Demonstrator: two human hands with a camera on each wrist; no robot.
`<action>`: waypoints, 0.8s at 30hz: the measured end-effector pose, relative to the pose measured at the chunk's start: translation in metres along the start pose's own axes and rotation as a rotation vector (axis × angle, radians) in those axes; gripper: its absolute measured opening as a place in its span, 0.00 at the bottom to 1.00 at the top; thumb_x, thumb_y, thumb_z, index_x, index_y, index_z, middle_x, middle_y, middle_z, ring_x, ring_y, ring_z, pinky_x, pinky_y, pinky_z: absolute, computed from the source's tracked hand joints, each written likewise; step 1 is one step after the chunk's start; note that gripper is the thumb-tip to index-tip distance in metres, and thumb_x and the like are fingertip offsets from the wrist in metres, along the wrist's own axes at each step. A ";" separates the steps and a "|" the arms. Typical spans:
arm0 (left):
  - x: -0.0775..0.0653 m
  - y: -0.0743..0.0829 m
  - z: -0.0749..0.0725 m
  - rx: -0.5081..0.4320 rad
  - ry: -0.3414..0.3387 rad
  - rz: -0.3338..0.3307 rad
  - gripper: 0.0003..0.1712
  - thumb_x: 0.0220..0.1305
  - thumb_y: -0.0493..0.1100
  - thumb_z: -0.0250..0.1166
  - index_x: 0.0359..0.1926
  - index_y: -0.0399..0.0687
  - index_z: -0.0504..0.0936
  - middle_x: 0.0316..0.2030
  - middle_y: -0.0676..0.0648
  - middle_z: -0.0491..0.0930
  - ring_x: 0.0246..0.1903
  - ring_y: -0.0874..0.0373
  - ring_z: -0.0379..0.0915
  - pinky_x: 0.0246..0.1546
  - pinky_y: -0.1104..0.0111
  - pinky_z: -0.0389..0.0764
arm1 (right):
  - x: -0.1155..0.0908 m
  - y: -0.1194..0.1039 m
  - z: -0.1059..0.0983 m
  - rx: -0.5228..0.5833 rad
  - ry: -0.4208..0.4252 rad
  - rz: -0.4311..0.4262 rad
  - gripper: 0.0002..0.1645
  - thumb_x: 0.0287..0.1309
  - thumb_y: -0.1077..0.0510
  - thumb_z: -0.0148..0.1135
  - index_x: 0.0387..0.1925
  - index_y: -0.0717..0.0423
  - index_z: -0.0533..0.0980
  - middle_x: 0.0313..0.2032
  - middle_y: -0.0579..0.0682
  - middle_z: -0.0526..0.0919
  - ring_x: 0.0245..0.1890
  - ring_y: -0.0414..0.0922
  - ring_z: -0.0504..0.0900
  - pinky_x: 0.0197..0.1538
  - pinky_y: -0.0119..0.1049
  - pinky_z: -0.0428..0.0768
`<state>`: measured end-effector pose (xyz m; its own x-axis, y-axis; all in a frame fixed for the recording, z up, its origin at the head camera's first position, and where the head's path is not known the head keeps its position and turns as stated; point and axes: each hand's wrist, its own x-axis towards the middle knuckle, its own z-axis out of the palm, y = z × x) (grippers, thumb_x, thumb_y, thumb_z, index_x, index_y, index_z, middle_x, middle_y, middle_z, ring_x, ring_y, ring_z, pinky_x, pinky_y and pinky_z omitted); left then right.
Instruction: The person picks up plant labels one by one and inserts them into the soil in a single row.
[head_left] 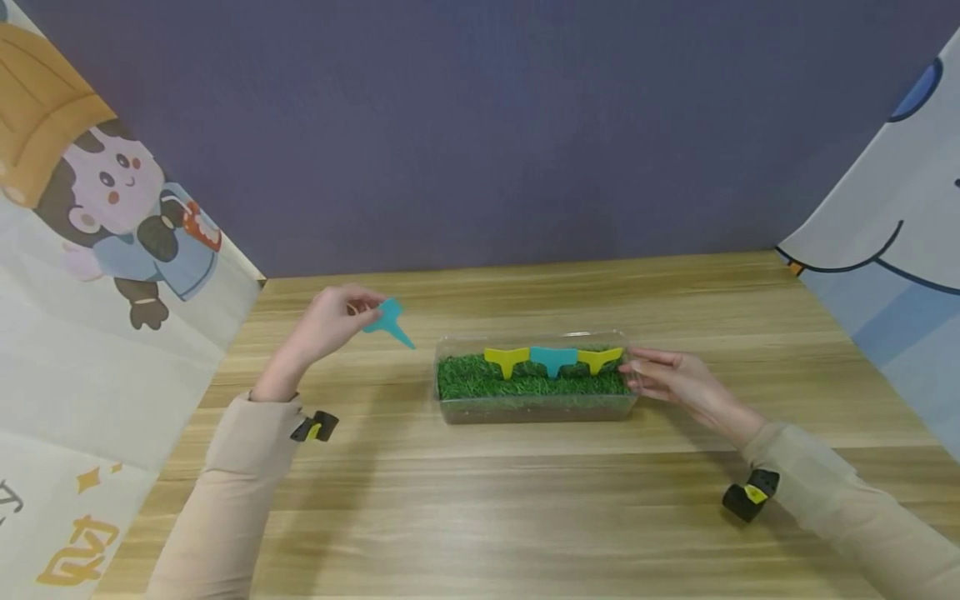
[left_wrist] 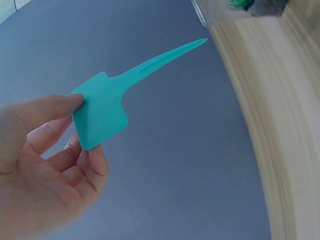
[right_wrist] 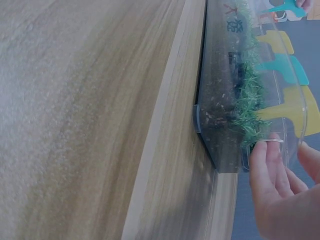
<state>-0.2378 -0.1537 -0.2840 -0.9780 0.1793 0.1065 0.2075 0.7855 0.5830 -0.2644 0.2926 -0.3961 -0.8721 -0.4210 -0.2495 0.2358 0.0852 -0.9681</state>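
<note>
In the head view, my left hand [head_left: 330, 321] is raised left of a clear plastic planter box [head_left: 536, 410]. Its thumb and fingers pinch the broad head of a turquoise plant label [left_wrist: 102, 112], whose pointed stem slants down toward the box. Green artificial grass [head_left: 480, 385] fills the box above a dark layer. In a row stand a yellow label [head_left: 507, 360], a turquoise label [head_left: 553, 359] and another yellow label [head_left: 600, 359], stems down in the grass. My right hand [head_left: 678, 385] holds the box's right end, thumb by the rim and fingers at the end wall [right_wrist: 267, 170].
The box stands on a wood-grain table [head_left: 480, 508]. Behind the table rises a dark blue-grey panel [head_left: 480, 133]. Printed cartoon sheets [head_left: 120, 192] hang along the left and right sides. Each sleeve has a small black wrist camera [head_left: 752, 495] by it.
</note>
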 end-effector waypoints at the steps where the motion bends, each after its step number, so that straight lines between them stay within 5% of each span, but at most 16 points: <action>1: 0.001 0.003 0.000 0.002 -0.006 0.001 0.15 0.61 0.39 0.55 0.47 0.38 0.77 0.34 0.44 0.76 0.33 0.54 0.69 0.34 0.64 0.71 | 0.000 0.000 0.000 0.001 -0.001 -0.001 0.37 0.58 0.57 0.54 0.62 0.69 0.50 0.39 0.39 0.81 0.41 0.41 0.79 0.47 0.32 0.75; 24: 0.018 0.037 0.028 -0.050 -0.124 0.144 0.12 0.56 0.34 0.58 0.42 0.36 0.79 0.32 0.45 0.77 0.30 0.56 0.69 0.31 0.68 0.72 | 0.000 0.000 -0.001 -0.005 0.014 0.016 0.37 0.58 0.55 0.54 0.62 0.67 0.50 0.39 0.39 0.80 0.41 0.40 0.79 0.47 0.32 0.75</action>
<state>-0.2472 -0.1051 -0.2833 -0.9278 0.3613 0.0934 0.3405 0.7170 0.6082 -0.2648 0.2931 -0.3966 -0.8740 -0.4072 -0.2653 0.2476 0.0966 -0.9640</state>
